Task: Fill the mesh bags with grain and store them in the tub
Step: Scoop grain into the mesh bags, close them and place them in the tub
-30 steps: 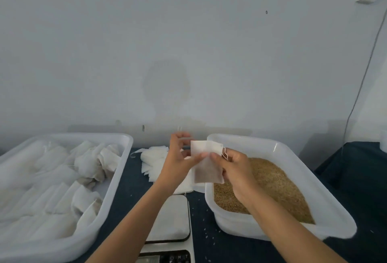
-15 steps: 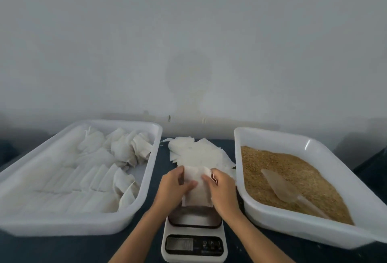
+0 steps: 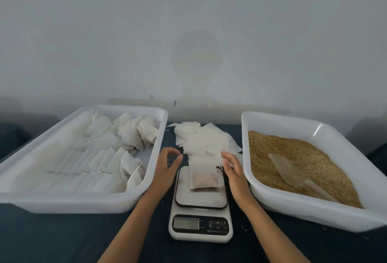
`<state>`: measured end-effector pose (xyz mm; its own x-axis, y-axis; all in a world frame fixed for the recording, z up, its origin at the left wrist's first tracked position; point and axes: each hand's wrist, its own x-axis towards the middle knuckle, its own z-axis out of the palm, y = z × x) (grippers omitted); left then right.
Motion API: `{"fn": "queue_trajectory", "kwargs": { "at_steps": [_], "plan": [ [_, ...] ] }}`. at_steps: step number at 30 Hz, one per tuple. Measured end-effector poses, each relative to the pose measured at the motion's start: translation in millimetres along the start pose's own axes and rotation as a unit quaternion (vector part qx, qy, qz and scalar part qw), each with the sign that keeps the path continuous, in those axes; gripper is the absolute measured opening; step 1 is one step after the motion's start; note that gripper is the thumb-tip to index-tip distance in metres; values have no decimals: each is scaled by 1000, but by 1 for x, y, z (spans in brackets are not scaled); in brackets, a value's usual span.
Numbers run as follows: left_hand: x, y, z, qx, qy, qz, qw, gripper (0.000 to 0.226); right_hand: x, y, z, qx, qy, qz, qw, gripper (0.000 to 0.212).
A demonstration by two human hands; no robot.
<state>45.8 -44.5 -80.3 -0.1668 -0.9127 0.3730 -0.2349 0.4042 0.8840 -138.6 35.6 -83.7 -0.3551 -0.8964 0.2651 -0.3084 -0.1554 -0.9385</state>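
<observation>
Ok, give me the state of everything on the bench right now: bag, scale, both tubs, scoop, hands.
filled bag: lying on the scale, released
scale: on, reading blurred
left tub: partly stocked with filled bags
right tub: holds grain
scoop: resting in the grain
empty bags: piled behind the scale
left hand: open, empty
right hand: open, empty

A filled mesh bag (image 3: pixel 202 175), white with brownish grain showing through its lower half, is laid flat on the scale platform. Behind it, empty mesh bags (image 3: pixel 204 140) are heaped loosely. Filled bags (image 3: pixel 109 153) are stored in rows in the left white tub (image 3: pixel 83 202). Tan grain (image 3: pixel 293 158) is held in the right tub (image 3: pixel 314 214), with a translucent scoop (image 3: pixel 293 172) resting on it.
</observation>
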Motion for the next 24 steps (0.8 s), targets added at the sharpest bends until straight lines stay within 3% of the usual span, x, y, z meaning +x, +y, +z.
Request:
{"fn": "queue_trajectory", "kwargs": {
  "at_steps": [5,24],
  "plan": [
    [-7,-7,-3,-55,25,-57,996,9,-6,8,-5,64,19,10,998,25],
    [-8,-8,-2,-88,23,-63,994,12,-7,10,-4,106,-2,40,994,23]
  ]
}}
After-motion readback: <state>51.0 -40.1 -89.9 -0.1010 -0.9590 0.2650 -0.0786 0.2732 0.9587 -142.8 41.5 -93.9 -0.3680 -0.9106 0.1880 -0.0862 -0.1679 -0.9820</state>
